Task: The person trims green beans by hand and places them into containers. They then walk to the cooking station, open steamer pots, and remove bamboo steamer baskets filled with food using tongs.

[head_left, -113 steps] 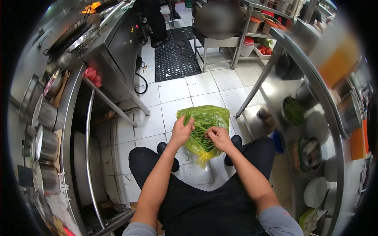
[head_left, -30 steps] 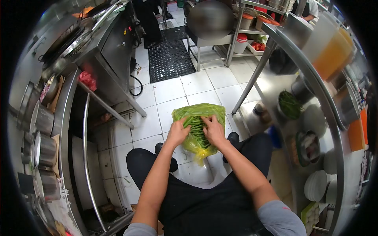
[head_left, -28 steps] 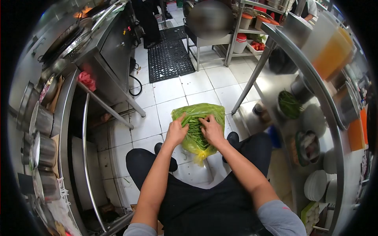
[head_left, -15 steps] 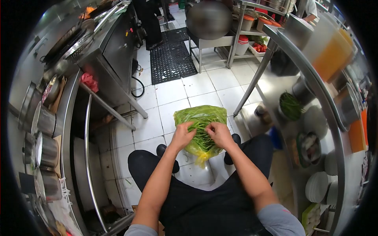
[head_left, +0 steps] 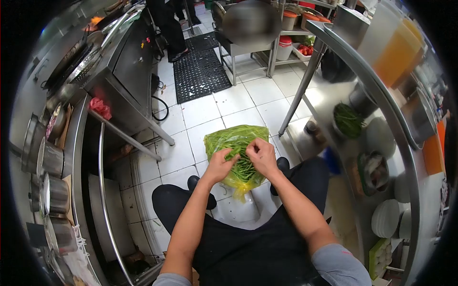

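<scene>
Plastic bag (head_left: pixel 236 134) of green stalks (head_left: pixel 244 170) beneath left hand (head_left: pixel 218 166), right hand (head_left: pixel 263 157), each grip unclear.

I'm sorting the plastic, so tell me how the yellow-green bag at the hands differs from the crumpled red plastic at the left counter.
The yellow-green bag is spread around green stalks; the red plastic is bunched up with no contents visible. The yellow-green bag looks larger than the red plastic. The left hand and right hand are at the bag; neither touches the red plastic. Both look thin.
</scene>
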`<state>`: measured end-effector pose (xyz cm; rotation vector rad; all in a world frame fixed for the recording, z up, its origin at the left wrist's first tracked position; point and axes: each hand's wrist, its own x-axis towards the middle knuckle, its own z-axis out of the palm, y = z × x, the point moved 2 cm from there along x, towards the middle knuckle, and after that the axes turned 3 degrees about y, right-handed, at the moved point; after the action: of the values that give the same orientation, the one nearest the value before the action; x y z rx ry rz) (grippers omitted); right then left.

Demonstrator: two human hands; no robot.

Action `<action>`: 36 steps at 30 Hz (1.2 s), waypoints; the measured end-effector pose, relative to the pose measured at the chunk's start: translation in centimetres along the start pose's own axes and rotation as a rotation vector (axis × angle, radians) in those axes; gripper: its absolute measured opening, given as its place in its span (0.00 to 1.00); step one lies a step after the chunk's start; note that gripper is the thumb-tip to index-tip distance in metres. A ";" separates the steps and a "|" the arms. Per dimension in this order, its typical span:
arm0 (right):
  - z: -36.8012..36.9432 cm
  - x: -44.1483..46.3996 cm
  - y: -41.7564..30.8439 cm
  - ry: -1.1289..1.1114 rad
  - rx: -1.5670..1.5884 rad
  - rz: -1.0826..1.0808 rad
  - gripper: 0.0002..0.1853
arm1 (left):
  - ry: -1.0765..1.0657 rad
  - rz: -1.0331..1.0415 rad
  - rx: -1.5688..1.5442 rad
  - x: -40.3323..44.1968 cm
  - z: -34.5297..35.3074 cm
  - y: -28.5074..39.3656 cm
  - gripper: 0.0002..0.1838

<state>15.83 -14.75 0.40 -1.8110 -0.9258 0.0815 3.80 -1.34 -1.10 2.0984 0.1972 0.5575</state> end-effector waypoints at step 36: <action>7.1 -1.8 4.6 -0.204 -0.450 -0.338 0.05 | 0.162 -0.509 -0.364 -0.6 -2.5 -1.5 0.10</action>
<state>13.90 -11.11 -7.18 -2.0488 -1.4753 -0.1716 2.28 1.14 -1.34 1.5698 0.6514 0.4140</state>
